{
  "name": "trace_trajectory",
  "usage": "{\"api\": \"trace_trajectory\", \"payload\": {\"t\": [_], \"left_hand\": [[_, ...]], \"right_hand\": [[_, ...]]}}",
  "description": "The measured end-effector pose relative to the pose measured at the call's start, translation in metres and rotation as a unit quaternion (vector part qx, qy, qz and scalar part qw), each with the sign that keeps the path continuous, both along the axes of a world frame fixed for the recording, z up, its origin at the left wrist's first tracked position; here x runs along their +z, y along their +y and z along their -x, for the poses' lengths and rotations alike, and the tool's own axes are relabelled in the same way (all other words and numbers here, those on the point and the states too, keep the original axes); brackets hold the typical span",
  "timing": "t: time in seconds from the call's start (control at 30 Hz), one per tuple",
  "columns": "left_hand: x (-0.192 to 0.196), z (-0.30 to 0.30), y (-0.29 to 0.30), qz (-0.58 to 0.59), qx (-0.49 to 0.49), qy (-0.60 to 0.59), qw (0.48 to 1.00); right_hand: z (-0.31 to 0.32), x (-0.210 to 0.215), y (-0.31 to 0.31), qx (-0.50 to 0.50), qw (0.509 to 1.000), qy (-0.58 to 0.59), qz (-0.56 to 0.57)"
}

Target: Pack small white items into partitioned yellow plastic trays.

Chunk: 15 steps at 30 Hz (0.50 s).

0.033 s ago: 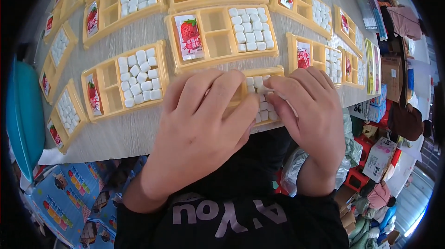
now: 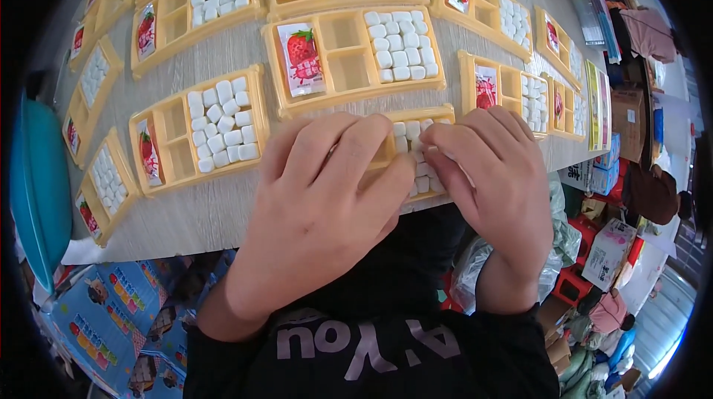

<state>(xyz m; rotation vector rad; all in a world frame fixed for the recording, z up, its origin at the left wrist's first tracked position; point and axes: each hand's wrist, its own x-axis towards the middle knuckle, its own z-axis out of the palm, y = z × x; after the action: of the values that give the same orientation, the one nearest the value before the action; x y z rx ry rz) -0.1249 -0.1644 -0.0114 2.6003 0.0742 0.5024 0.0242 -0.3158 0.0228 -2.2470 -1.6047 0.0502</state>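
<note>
A yellow compartment tray [image 2: 431, 114] lies at the table's front edge, mostly hidden under my hands. Small white square pieces [image 2: 407, 131] fill its right compartment. My left hand [image 2: 319, 198] lies flat over the tray's left and middle parts with its fingers spread and its thumb reaching the white pieces. My right hand [image 2: 490, 176] curls over the tray's right end, and its thumb and fingertips pinch at a white piece next to my left thumb.
Several more yellow trays cover the grey table [image 2: 200, 213], each holding white pieces and a strawberry sachet [image 2: 301, 57]; one [image 2: 178, 120] sits just left of my hands. A teal object [image 2: 37, 183] stands at the left. Blue cartons [image 2: 96, 317] and boxes [image 2: 609, 250] crowd the floor.
</note>
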Motion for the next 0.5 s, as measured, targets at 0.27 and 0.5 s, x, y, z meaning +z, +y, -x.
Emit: {"api": "trace_trajectory", "payload": {"t": [0.27,0.5], "left_hand": [[-0.001,-0.002,-0.005,-0.026,0.001,-0.003,1.0],[0.003,0.001,-0.003,-0.023,-0.002,0.032,0.999]], "right_hand": [[-0.005,-0.005,0.002,0.016,1.0,-0.01,-0.015],[-0.011,0.002,-0.007,0.018,0.999,0.02,-0.035]]}}
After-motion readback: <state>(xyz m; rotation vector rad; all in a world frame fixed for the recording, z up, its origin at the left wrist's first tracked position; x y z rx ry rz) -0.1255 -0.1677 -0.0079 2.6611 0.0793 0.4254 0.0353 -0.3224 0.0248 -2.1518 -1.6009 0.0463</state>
